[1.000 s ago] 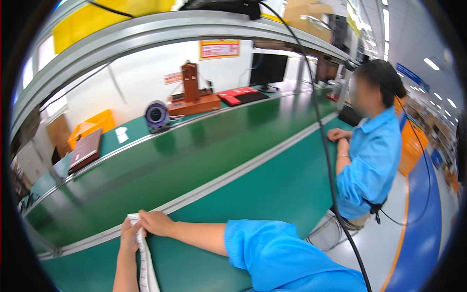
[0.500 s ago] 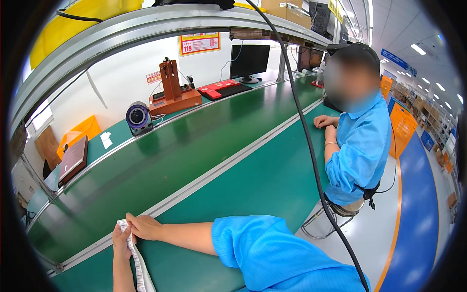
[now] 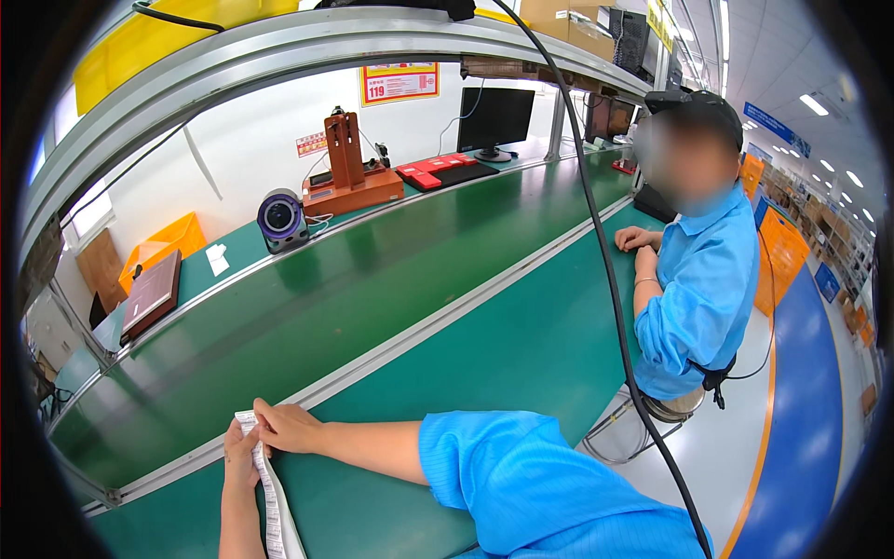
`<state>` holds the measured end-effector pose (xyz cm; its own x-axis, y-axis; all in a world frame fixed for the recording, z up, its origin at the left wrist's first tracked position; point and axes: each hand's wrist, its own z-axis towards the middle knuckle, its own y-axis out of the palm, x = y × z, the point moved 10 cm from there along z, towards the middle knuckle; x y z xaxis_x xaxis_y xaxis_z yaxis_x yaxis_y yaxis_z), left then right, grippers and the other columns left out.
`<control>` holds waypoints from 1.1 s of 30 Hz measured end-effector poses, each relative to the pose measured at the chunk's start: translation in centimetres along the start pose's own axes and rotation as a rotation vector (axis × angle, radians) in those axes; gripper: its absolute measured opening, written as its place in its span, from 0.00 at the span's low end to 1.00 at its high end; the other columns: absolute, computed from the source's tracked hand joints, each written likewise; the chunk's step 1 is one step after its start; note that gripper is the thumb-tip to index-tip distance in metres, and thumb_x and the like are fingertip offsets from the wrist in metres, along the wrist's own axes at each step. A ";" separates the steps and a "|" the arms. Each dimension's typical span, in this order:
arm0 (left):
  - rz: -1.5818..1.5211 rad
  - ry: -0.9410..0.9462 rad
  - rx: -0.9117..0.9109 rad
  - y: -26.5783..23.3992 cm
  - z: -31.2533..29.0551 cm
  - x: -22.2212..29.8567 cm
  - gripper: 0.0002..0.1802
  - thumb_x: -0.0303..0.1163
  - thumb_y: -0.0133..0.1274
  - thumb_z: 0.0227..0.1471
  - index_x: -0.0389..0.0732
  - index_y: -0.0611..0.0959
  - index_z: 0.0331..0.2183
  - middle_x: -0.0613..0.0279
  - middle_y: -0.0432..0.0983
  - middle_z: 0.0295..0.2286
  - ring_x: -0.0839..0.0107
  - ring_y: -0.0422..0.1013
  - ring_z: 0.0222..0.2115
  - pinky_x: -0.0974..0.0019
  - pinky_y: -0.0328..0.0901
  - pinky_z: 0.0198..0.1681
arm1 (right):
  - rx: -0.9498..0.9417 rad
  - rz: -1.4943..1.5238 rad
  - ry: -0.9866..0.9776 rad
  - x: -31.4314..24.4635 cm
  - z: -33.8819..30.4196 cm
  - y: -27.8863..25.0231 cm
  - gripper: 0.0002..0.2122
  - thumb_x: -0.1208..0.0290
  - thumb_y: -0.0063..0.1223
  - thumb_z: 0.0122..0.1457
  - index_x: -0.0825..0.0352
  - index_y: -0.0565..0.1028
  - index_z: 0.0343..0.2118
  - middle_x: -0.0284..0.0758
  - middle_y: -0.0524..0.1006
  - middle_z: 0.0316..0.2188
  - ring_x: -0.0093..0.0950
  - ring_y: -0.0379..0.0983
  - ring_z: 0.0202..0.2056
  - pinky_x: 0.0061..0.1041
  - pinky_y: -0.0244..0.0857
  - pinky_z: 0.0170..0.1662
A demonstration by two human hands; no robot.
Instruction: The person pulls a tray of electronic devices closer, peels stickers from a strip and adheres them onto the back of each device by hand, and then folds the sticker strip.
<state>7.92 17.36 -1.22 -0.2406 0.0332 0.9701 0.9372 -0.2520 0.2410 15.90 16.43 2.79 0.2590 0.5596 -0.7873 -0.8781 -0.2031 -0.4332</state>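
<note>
A long white strip of printed labels (image 3: 277, 512) runs from the lower edge of the picture up to both hands. My left hand (image 3: 239, 454) is closed around the strip near its upper end, with the thumb across it. Close beside it, my right hand (image 3: 289, 429) pinches the strip's right edge between bent fingers. Its exact fingertip contact is partly hidden. The top end of the strip sticks out a little above both hands, over the near green worktop (image 3: 400, 396).
A metal rail (image 3: 372, 368) separates the worktop from a green conveyor belt (image 3: 345, 298). Beyond stand a round purple-rimmed device (image 3: 281, 221), an orange-brown fixture (image 3: 349, 182) and a monitor (image 3: 495, 119). A black cable (image 3: 596, 224) hangs across the view. A person in blue (image 3: 703, 279) sits at right.
The whole view has shifted slightly, so the scene sits a little farther right and lower. Both hands keep hold of the label strip in nearly the same pose.
</note>
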 end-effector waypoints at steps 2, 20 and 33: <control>0.012 -0.001 0.003 -0.2 0.0 0.1 0.07 0.28 0.48 0.46 0.38 0.69 0.30 0.64 0.69 0.19 0.79 0.63 0.11 0.79 0.60 0.13 | -0.011 0.045 0.008 -0.1 0.0 0.0 0.06 0.73 0.39 0.49 0.65 0.56 0.27 0.35 0.69 0.13 0.34 0.67 0.18 0.30 0.57 0.22; -0.088 -0.038 0.002 -0.4 0.2 -0.2 0.09 0.30 0.50 0.45 0.38 0.69 0.29 0.66 0.69 0.19 0.81 0.64 0.12 0.80 0.60 0.13 | -0.002 0.084 -0.012 -0.9 -0.3 -0.5 0.04 0.77 0.39 0.47 0.64 0.57 0.25 0.31 0.72 0.15 0.33 0.67 0.19 0.29 0.57 0.23; -0.168 -0.054 -0.002 -0.6 0.4 -0.7 0.09 0.29 0.48 0.46 0.37 0.69 0.31 0.65 0.68 0.18 0.80 0.63 0.13 0.80 0.60 0.15 | -0.051 0.173 -0.128 -1.6 -0.5 0.1 0.08 0.80 0.44 0.42 0.65 0.57 0.19 0.33 0.74 0.18 0.27 0.69 0.19 0.23 0.59 0.22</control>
<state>7.63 17.89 -2.05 -0.3803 0.1268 0.9161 0.8843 -0.2401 0.4004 15.64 15.12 3.76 0.0500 0.6094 -0.7913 -0.8825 -0.3440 -0.3207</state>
